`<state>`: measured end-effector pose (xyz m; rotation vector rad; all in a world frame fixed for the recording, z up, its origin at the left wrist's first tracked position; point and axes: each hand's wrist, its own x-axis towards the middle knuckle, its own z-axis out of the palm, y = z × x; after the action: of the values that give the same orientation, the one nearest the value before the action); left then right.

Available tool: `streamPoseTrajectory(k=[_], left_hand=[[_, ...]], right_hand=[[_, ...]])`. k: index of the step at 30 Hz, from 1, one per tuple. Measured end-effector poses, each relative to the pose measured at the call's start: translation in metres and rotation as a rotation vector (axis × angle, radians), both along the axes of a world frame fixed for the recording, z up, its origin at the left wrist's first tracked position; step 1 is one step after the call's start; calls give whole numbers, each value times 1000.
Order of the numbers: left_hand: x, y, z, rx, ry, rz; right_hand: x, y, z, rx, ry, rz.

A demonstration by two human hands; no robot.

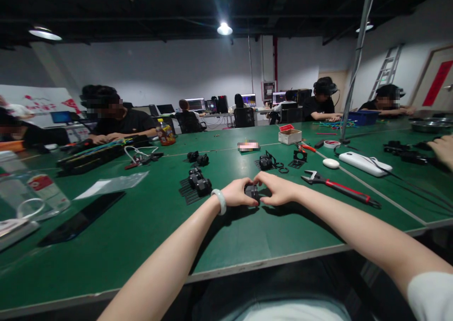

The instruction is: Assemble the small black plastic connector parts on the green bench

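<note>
Head view: at the centre of the frame, a small black part (252, 194) is held low over the near half of the green counter (233, 245). Its left side is enclosed by the left hand (235, 193), with thumb and fingers bent nearly closed on it. At its right edge the thumb and forefinger of the right hand (278, 189) are bowed in a part-open curve; whether the part is gripped there too cannot be told.

Work on this one part is judged to be under way and unfinished, since it is not yet set down. Left of centre, a cluster of black pieces (200, 183) is gathered beside the wrist, and a smaller black pair (197, 158) is placed just above; these may be finished, though their joins cannot be made out. Right of centre, black rings (283, 172) and a black bracket (299, 156) are left loose near another black assembly (266, 162), and are judged still unfitted. The adjustable wrench (341, 189), at right of the frame, is held by neither hand.
</note>
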<state>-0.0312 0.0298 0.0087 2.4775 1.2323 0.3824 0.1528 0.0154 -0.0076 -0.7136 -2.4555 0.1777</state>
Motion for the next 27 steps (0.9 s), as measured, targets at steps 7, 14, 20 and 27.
streamPoseTrajectory(k=[7, 14, 20, 27], left_hand=[[2, -2, 4, -20, -41, -25], [1, -1, 2, -11, -34, 4], [-1, 2, -1, 0, -19, -27], [-1, 1, -1, 8, -23, -4]], right_hand=[[-2, 3, -5, -3, 28, 11], [-3, 5, -5, 3, 50, -14], [-5, 4, -5, 28, 44, -24], [-5, 5, -5, -4, 71, -9]])
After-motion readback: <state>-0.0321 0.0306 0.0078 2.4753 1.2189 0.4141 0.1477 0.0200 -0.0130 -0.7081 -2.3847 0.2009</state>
